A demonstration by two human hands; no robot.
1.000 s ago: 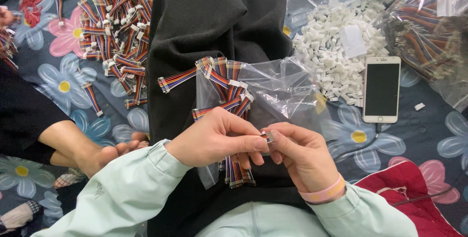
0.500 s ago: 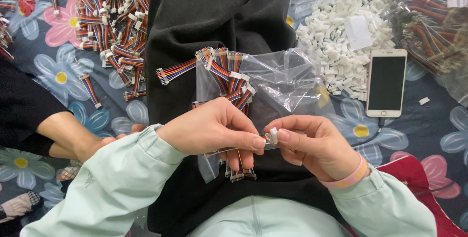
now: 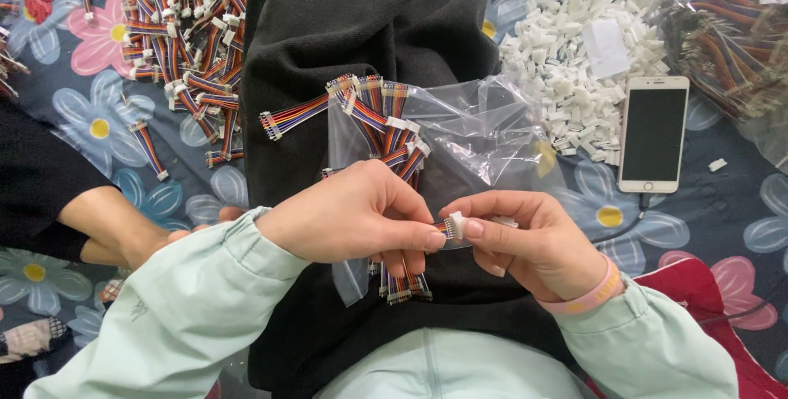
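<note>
My left hand (image 3: 353, 222) pinches the end of a short rainbow ribbon cable (image 3: 444, 229) between thumb and forefinger. My right hand (image 3: 525, 239) holds a small white plastic connector (image 3: 456, 224) pressed against that cable end. Both hands meet over my lap, above a clear plastic bag (image 3: 468, 140) lying on black cloth (image 3: 345, 29). Several more rainbow cables (image 3: 386, 132) lie on the bag, and a few hang below my left hand (image 3: 400, 284).
A pile of finished cables (image 3: 185, 38) lies at the upper left on the flowered sheet. Loose white connectors (image 3: 574, 62) heap at the upper right beside a white phone (image 3: 653, 132). A bag of cables (image 3: 730, 38) sits far right. Another person's arm (image 3: 107, 222) rests at left.
The white connector has come into plain view at the cable end, and my right hand has turned slightly while my hands stay together. The view shifted a little.
</note>
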